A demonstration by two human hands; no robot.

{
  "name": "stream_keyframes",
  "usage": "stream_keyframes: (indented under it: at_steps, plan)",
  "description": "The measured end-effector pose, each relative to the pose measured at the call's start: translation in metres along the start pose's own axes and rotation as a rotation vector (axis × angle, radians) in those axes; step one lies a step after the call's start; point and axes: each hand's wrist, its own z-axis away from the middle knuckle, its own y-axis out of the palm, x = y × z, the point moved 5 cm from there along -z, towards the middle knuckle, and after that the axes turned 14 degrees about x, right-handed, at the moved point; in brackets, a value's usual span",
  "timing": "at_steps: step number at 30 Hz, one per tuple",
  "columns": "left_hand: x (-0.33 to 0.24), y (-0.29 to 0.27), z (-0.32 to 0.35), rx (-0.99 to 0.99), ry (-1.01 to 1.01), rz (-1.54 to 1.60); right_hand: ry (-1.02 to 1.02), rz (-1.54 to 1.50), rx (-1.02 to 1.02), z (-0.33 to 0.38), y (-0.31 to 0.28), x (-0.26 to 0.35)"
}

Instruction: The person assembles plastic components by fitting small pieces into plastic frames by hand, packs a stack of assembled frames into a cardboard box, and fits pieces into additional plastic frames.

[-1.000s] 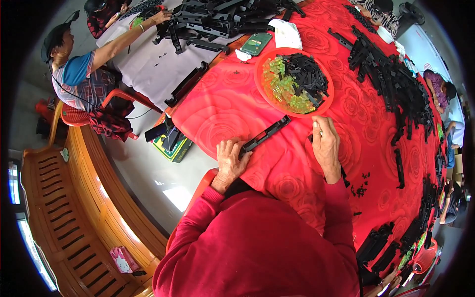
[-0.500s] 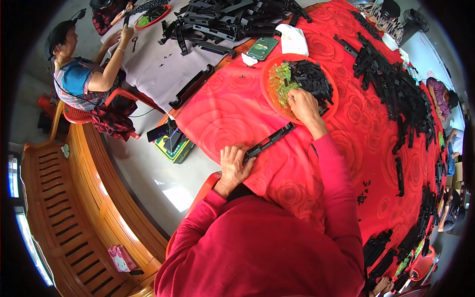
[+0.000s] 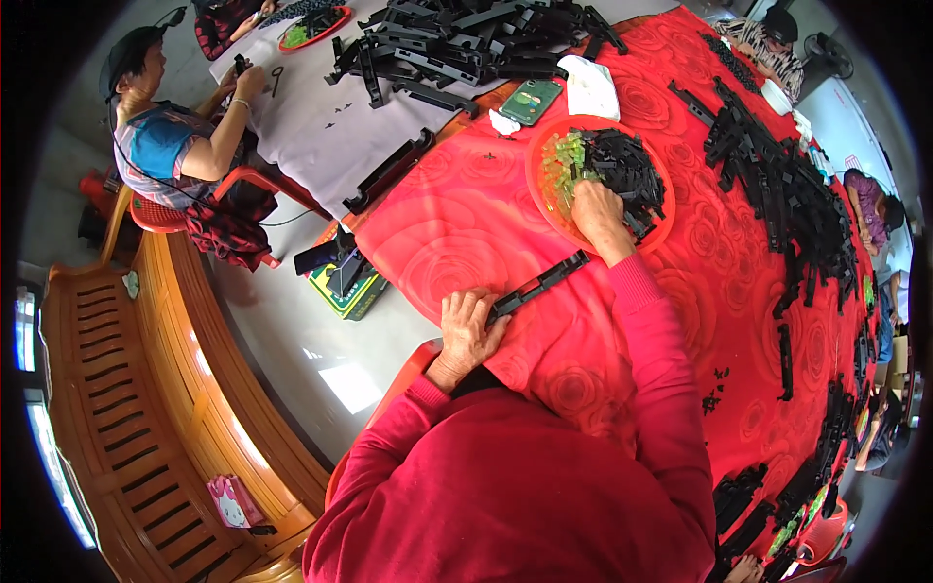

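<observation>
My left hand (image 3: 468,328) lies at the near end of a long black plastic strip (image 3: 541,283), its fingers and thumb closed around that end. The strip rests slantwise on the red tablecloth, its far end near the plate. My right hand (image 3: 600,219) reaches into a round red plate (image 3: 537,199), fingers bunched together and pointing down. Small yellow-green clear pieces (image 3: 561,167) fill the plate's left side, and a heap of small black pieces (image 3: 627,170) fills the right. The right fingertips are among the pieces; whatever they pinch is hidden.
Beyond the plate lie a green phone (image 3: 532,102) and a white cloth (image 3: 589,89). Black strips are heaped at the back (image 3: 437,49) and right (image 3: 777,175). A co-worker (image 3: 170,136) sits at the left. A wooden bench (image 3: 126,389) stands behind. A box (image 3: 360,296) is on the floor.
The whole view has shifted slightly. My right hand stays in the plate and my left stays on the strip. The co-worker at the left has lowered the held piece a little.
</observation>
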Motion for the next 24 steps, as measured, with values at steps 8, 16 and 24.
stream_keyframes:
  at_steps: [8, 16, 24]
  plan:
    - [-0.001, 0.002, 0.003, 0.005, -0.004, -0.004, -0.011, -0.067, -0.017, -0.005, 0.004, -0.003]
    - [0.000, 0.001, 0.003, 0.002, -0.010, -0.015, 0.030, -0.101, 0.036, -0.014, 0.008, -0.004]
    - [0.002, 0.002, 0.001, -0.002, -0.005, -0.005, 0.148, -0.200, 0.024, -0.025, 0.003, 0.004]
